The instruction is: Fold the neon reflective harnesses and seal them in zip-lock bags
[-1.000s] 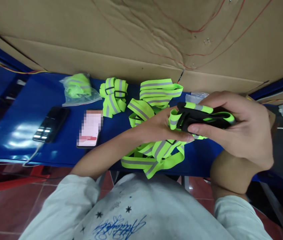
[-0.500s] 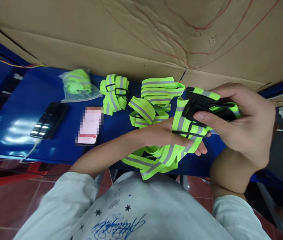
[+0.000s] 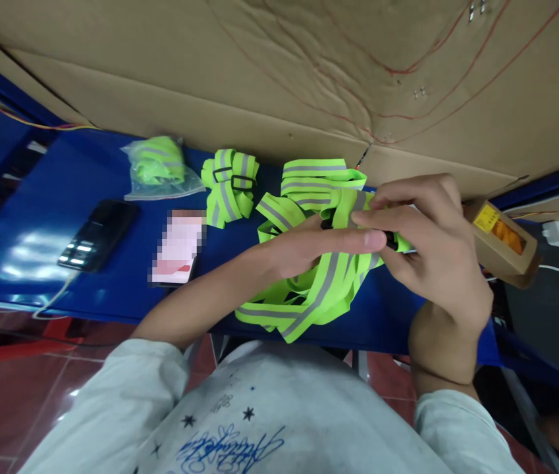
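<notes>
Two bare hands — left hand [image 3: 303,249] and right hand [image 3: 444,257] — are meeting over a blue table [image 3: 22,240], with a bright green strap [image 3: 349,205] between them. The strap is hovering over or resting on a loose pile [image 3: 321,299] of the same striped banding; I can't tell which, because the two are overlapping. The left thumb is lying straight across the strap, while the other left fingers are hiding beneath, so from where I'm standing I can't tell how firmly they are gripping. The right fingertips are pinching together on the strap, and a black piece [image 3: 392,241] is showing just under them.

Strap and pile are matching in colour, so a pull might be dragging the wrong loop along and tangling both. If the left thumb is pressing only lightly, the strap could be slipping and springing loose. The pile's front loops are lying near the table's edge, so a tug could be sending them over.

Beyond the right wrist a brown box [image 3: 519,260] is resting; a wide swing might be knocking it. Leftward, a buckled bundle [image 3: 230,187], a clear bag [image 3: 168,187], a lit phone [image 3: 178,247] and a dark phone [image 3: 97,236] are lying apart from the fingers.
</notes>
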The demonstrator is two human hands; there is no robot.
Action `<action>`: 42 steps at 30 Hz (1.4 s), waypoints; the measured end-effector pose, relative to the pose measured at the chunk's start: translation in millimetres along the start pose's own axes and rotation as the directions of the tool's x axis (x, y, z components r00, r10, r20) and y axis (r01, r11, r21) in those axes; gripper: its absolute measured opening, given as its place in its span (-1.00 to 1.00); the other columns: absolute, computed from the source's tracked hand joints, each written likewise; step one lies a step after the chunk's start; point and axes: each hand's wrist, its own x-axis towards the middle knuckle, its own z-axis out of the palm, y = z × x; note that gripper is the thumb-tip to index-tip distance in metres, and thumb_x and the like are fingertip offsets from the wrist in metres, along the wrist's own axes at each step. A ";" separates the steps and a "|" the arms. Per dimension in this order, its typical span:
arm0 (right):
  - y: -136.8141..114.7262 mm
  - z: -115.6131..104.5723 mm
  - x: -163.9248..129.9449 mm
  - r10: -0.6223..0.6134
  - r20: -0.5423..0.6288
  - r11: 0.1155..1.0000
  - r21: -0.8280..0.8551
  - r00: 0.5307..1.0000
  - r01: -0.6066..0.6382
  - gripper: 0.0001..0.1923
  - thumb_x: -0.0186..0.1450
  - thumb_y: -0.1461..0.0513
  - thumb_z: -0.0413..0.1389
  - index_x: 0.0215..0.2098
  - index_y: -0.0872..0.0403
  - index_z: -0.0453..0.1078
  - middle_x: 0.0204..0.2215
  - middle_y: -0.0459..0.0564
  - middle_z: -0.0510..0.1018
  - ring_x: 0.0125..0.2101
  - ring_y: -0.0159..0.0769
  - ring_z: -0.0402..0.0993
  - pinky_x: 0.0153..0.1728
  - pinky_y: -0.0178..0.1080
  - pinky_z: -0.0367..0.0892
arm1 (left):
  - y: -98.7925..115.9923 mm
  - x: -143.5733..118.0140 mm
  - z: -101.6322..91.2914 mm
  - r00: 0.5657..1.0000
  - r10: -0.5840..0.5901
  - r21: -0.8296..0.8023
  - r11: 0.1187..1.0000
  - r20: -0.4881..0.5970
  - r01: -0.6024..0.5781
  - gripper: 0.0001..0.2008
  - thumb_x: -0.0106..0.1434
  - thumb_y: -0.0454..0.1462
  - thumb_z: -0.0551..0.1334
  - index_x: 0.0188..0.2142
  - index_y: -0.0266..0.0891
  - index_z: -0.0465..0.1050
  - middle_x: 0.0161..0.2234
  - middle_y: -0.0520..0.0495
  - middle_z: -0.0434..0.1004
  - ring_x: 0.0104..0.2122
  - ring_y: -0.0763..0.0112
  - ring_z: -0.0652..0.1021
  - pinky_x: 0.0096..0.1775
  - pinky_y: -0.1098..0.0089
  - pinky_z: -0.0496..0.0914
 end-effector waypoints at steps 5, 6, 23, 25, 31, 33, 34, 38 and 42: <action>12.3 -9.6 -0.7 0.134 0.022 0.906 0.403 0.991 -0.132 -0.32 0.38 -0.27 0.20 0.38 -0.29 0.38 0.20 0.01 0.52 0.20 0.06 0.48 0.24 0.11 0.45 | 8.0 -10.7 -6.1 0.987 -0.156 -0.270 0.953 -0.043 0.139 -0.57 -0.02 -0.11 0.63 -0.18 -0.19 0.66 -0.17 -0.06 0.73 -0.09 0.09 0.72 -0.03 0.15 0.65; 15.7 -10.2 -1.3 0.178 -0.008 0.886 0.436 0.984 -0.157 -0.33 0.40 -0.28 0.16 0.39 -0.30 0.38 0.22 0.01 0.52 0.22 0.06 0.47 0.26 0.11 0.45 | 8.0 -12.3 -6.6 0.988 -0.146 -0.269 0.954 -0.039 0.131 -0.57 -0.02 -0.14 0.63 -0.16 -0.18 0.68 -0.16 -0.05 0.74 -0.10 0.09 0.72 -0.04 0.17 0.64; 20.6 8.9 1.2 0.193 -0.248 0.941 0.319 0.949 -0.108 -0.53 0.27 0.12 0.47 0.13 -0.08 0.62 -0.07 -0.14 0.75 -0.08 -0.15 0.71 -0.06 -0.10 0.67 | -5.0 -1.4 7.1 0.982 -0.126 -0.276 0.947 0.143 0.162 -0.68 0.27 -0.07 0.49 -0.11 -0.23 0.72 -0.08 -0.13 0.78 0.03 0.09 0.73 0.21 0.10 0.54; 21.2 9.4 0.6 0.161 -0.302 0.955 0.287 0.940 -0.071 -0.53 0.30 0.17 0.46 0.17 -0.12 0.61 0.01 -0.13 0.75 0.00 -0.14 0.70 0.02 -0.09 0.66 | -2.8 -2.8 5.2 0.984 -0.124 -0.236 0.960 0.127 0.151 -0.71 0.30 -0.09 0.47 -0.12 -0.24 0.73 -0.09 -0.15 0.78 0.01 0.12 0.73 0.19 0.13 0.56; 13.8 10.2 -1.5 0.073 -0.272 0.983 0.185 0.960 -0.022 -0.49 0.47 0.29 0.20 0.25 -0.43 0.53 0.20 -0.32 0.64 0.18 -0.08 0.63 0.29 0.09 0.56 | 8.3 -4.3 -5.8 0.984 0.044 -0.231 0.973 0.172 -0.004 -0.55 0.25 0.05 0.51 -0.02 -0.19 0.69 0.02 -0.13 0.73 0.12 0.13 0.66 0.25 0.22 0.51; 10.3 7.4 -0.7 0.066 -0.173 0.987 0.158 0.983 -0.038 -0.41 0.49 0.32 0.12 0.29 -0.51 0.47 0.26 -0.39 0.58 0.25 -0.07 0.58 0.36 0.11 0.50 | 10.6 -6.8 -9.9 0.994 0.043 -0.222 0.975 0.100 -0.020 -0.42 0.25 0.19 0.45 0.02 -0.18 0.67 0.02 -0.12 0.72 0.15 0.10 0.64 0.22 0.22 0.52; 9.6 4.8 -0.5 0.073 -0.101 0.985 0.162 0.992 -0.056 -0.36 0.50 0.35 0.07 0.33 -0.51 0.43 0.32 -0.40 0.52 0.30 -0.08 0.52 0.40 0.11 0.45 | 11.9 -8.4 -11.2 0.999 0.010 -0.200 0.980 0.044 -0.001 -0.41 0.27 0.21 0.42 0.03 -0.18 0.67 -0.01 -0.11 0.73 0.14 0.10 0.65 0.18 0.22 0.53; 20.9 -11.2 -5.9 0.029 0.196 0.914 0.392 0.980 -0.105 -0.17 0.46 0.31 0.14 0.57 -0.41 0.07 0.54 -0.43 0.14 0.53 -0.12 0.15 0.56 0.11 0.17 | 19.0 -13.4 -9.3 0.996 -0.094 -0.120 0.988 0.001 0.094 -0.56 0.29 0.01 0.49 0.01 -0.22 0.68 -0.04 -0.10 0.74 0.03 0.15 0.69 0.07 0.25 0.56; 42.8 -21.8 -15.3 0.132 0.108 0.738 0.653 0.985 -0.171 -0.05 0.30 -0.13 0.37 0.56 -0.38 0.12 0.55 -0.34 0.16 0.57 -0.03 0.03 0.58 0.03 0.11 | 22.1 -13.0 -2.2 0.995 -0.072 -0.129 0.988 0.068 0.080 -0.52 0.18 -0.06 0.57 0.00 -0.27 0.67 -0.04 -0.17 0.74 0.07 0.06 0.67 0.16 0.12 0.54</action>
